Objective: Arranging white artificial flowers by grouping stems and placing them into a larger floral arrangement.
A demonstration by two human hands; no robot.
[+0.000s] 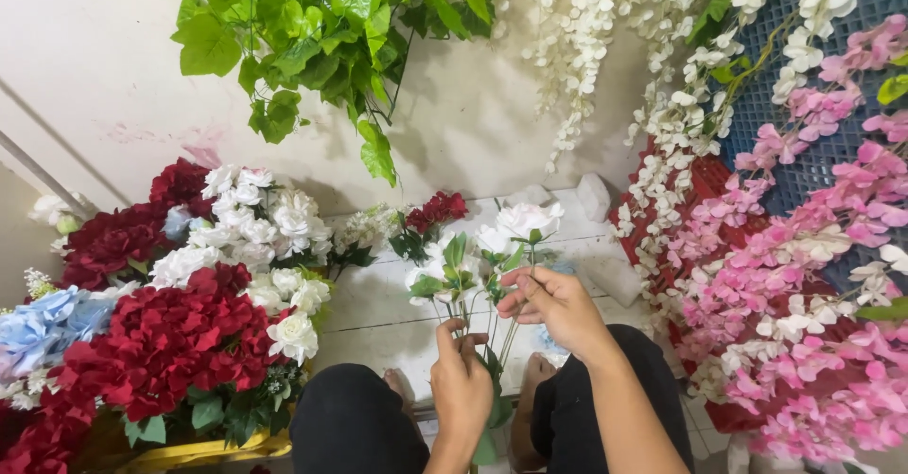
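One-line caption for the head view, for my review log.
Left hand grips a bunch of white artificial flower stems while right hand pinches one stem.

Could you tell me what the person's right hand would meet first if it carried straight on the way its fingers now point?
Probably the white rose: the right hand pinches its stem, fingers pointing up-left toward the bloom, though depth is unclear.

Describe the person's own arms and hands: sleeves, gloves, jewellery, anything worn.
Both hands are bare: no gloves, rings, watch or bracelet show on the left hand or the right hand. Both forearms are uncovered as far as the frame shows, so no sleeve is visible. Below them the person wears dark trousers, and the feet look bare.
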